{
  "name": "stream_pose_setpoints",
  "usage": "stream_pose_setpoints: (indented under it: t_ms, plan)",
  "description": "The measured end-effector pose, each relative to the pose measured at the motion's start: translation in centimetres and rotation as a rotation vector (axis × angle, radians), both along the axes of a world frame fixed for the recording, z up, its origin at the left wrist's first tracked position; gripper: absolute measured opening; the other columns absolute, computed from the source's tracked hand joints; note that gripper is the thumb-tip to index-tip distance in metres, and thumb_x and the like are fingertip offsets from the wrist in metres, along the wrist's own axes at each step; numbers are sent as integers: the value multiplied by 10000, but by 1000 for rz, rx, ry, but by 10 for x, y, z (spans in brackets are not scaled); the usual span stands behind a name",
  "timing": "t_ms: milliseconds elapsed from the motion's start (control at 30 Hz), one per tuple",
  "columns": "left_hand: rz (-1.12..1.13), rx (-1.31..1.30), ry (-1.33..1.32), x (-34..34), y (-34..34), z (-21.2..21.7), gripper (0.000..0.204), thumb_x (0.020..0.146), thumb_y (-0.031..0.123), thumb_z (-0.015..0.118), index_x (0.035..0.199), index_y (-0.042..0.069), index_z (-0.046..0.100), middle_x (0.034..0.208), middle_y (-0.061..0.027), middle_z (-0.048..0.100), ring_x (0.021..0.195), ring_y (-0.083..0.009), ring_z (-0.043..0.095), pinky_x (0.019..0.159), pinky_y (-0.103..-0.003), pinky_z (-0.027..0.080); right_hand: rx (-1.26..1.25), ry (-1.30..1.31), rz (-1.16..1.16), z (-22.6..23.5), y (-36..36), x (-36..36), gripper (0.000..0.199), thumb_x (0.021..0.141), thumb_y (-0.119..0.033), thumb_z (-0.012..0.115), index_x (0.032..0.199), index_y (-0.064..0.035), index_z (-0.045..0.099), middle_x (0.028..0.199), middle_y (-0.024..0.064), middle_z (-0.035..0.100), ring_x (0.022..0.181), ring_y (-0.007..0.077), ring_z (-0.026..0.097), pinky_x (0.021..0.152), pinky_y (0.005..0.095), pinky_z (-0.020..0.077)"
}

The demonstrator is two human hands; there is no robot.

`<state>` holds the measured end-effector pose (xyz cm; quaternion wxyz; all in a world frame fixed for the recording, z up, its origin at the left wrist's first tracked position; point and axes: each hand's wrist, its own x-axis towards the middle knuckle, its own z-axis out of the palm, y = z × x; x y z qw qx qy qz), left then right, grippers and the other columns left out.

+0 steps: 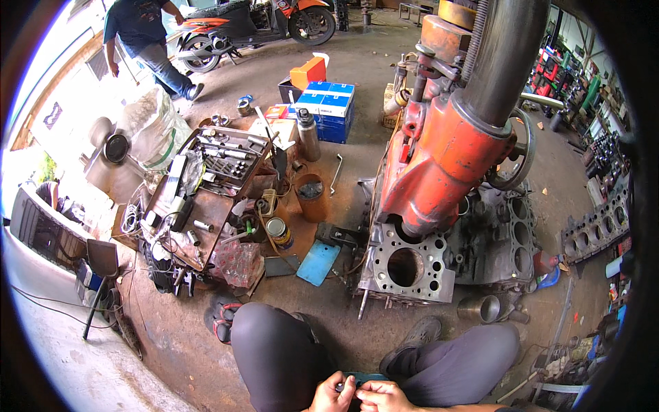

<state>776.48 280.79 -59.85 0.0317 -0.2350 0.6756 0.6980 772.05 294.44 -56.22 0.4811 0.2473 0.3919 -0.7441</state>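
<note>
At the lower edge, between my knees, both hands are close together with fingers bent. My left hand (332, 394) is closed, and a small dark bit shows at its fingertips, too little to name. Thumb and fingers of my right hand (384, 397) are pinched just beside it; whatever lies in them is hidden. Behind the fingers a flat teal piece (367, 377) shows in part. Ahead of my legs stands an engine block (434, 283) with a large round cylinder bore, and the head of a big red machine (439, 158) comes down onto it.
Left of centre, a metal tray (218, 180) carries sockets and tools. Near it are a rusty can (312, 202), a blue sheet (318, 262) and a blue box (326, 113). A metal cylinder sleeve (480, 309) lies at right. Far back, a person (141, 34) walks near a motorbike (226, 27).
</note>
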Motion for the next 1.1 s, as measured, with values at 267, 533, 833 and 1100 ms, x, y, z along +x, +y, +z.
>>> stream_pose_setpoints:
  t_ms: [267,533,833,1100]
  plan:
    - [1,16,-6,2,1,2,288,1006,152,581,760,70,455,643,43,391,620,-60,322,495,-262,309,105,264,112,2,1,1,159,957,-80,579,801,-93,550,578,-29,463,428,83,413,410,249,327]
    - [-56,-131,54,-3,2,-1,294,996,133,589,746,60,454,587,29,405,579,-50,324,459,-267,297,-238,-306,8,-28,19,-2,121,999,-86,554,908,-11,583,595,-31,382,483,71,329,499,257,319]
    - [67,257,23,-7,14,-10,326,1018,246,552,745,79,494,558,19,426,500,-73,367,466,-246,308,102,313,207,-23,35,1,98,981,-97,605,956,-8,637,684,-19,545,552,44,469,493,217,369]
    - [73,677,19,12,6,-65,515,1029,443,361,885,-8,561,591,-68,498,485,-161,444,480,-297,378,337,575,123,-15,30,4,65,966,-105,638,968,-47,669,696,-75,554,550,9,444,481,192,327]
